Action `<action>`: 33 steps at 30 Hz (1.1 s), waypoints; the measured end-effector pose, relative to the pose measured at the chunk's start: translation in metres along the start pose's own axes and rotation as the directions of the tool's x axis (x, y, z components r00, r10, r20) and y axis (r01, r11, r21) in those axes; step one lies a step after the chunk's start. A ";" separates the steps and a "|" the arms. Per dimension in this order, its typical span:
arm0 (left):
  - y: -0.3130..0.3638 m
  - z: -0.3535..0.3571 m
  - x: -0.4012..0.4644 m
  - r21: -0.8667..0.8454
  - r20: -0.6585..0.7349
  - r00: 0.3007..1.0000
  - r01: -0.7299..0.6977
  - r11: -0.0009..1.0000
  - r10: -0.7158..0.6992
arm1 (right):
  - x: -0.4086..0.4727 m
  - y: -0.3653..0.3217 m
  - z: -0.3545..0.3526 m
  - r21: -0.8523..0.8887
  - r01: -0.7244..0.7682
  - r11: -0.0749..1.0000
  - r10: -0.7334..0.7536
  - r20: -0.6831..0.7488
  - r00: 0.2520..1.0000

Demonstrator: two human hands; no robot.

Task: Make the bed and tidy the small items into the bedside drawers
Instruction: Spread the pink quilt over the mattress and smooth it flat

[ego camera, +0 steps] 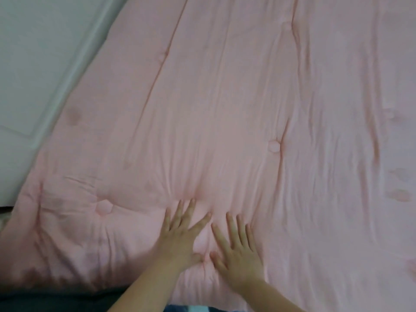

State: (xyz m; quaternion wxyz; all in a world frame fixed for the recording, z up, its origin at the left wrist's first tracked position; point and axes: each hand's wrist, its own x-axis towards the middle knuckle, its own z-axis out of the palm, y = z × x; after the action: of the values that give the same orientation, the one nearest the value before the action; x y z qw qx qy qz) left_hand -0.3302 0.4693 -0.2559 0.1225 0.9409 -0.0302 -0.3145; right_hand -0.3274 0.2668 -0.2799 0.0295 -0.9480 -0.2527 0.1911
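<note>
Pink quilt [225, 109] is spread flat and fills most of the head view, running from the near edge up to the far edge of the picture. Quilt surface shows long lengthwise creases and stitched seams, plus several round tufted buttons; one tufted button [274, 146] sits above and right of the hands, another sits left of them. Wrinkles fan out from the spot just above the fingertips.

Left hand [183, 235] lies palm-down on the quilt near its near edge, fingers straight and spread, thumb out to the side, nothing pinched. Right hand [236, 246] lies palm-down just beside it, fingers also straight and splayed, pressing flat on the fabric, no grip on anything. Index fingers angle toward each other and thumbs nearly meet, leaving a small patch of quilt framed between the two hands.

White wall [33, 64] runs along the quilt's left edge. Dark strip [56, 300] shows below the quilt's near-left corner; cannot tell what it is. Picture is slightly blurred.
</note>
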 end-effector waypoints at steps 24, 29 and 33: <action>-0.003 -0.202 -0.197 -0.633 0.147 0.786 0.542 0.554 -0.601 | 0.025 -0.062 -0.259 0.525 -0.282 0.803 -0.042 0.522 0.852; -0.008 -0.202 -0.281 -0.840 0.081 0.677 0.442 0.316 -0.732 | 0.037 -0.129 -0.280 0.558 -0.268 0.785 -0.088 0.529 0.844; -0.016 -0.169 -0.349 -0.884 0.076 0.564 0.420 0.206 -0.822 | 0.023 -0.188 -0.293 0.602 -0.185 0.777 -0.219 0.533 0.817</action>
State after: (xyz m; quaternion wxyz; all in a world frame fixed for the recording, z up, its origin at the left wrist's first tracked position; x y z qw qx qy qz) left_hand -0.5091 0.5669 0.0747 0.4126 0.7242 0.5434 -0.1000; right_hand -0.2868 0.4539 0.0118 0.2685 -0.7762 -0.1797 0.5414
